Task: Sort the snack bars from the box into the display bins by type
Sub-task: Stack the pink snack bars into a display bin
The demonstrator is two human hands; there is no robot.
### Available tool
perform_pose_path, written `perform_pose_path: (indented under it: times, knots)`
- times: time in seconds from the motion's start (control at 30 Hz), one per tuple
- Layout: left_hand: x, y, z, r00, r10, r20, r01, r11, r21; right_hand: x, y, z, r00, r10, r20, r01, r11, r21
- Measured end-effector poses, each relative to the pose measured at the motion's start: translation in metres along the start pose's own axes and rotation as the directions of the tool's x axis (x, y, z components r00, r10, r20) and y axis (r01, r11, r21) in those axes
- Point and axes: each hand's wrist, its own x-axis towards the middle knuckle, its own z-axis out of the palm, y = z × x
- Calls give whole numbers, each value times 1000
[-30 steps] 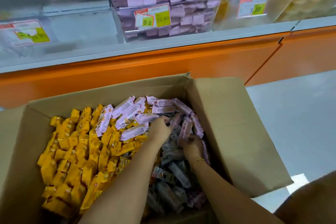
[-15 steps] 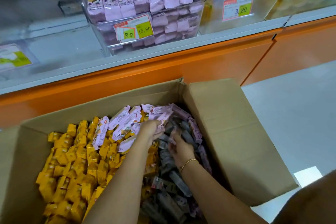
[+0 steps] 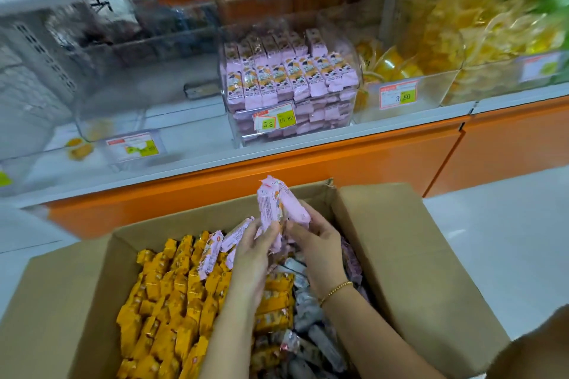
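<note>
A bunch of pink snack bars (image 3: 278, 204) is held upright between both hands, above the far edge of the cardboard box (image 3: 400, 255). The left hand (image 3: 255, 251) is curled round its left side, the right hand (image 3: 320, 241) round its right. The box is packed with yellow bars (image 3: 172, 292) at left and grey bars (image 3: 308, 314) at right. On the far shelf, a clear bin (image 3: 346, 44) is stacked with matching pink bars

The box (image 3: 400, 255) runs off the bottom edge. The left price tag (image 3: 135, 146) is too blurry to read.
</note>
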Motion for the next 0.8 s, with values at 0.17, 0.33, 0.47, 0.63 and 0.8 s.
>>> perform_pose_path:
  times: [0.17, 0.33, 0.47, 0.63, 0.8]
  knots:
    - [-20, 44, 4, 992, 124, -8, -124, 991, -58, -13, -46, 7, 957, -211, 198, 249, 950, -188]
    - [-32, 74, 6, 997, 72, 42, -58, 960, -276, -25, -79, -5, 831, -402, 385, 553, 673, -491]
    - [-37, 87, 7, 982, 93, 163, -28, 932, -361, -40, -120, -5, 686, -408, 602, 706, 174, -687]
    - [-34, 96, 15, 977, 128, 171, -58, 930, -363, -43, -151, 0, 725, -287, 626, 678, 141, -721]
    - [-18, 118, 41, 962, 207, 180, -151, 948, -280, -2, -147, 21, 725, -449, 522, 652, 203, -730]
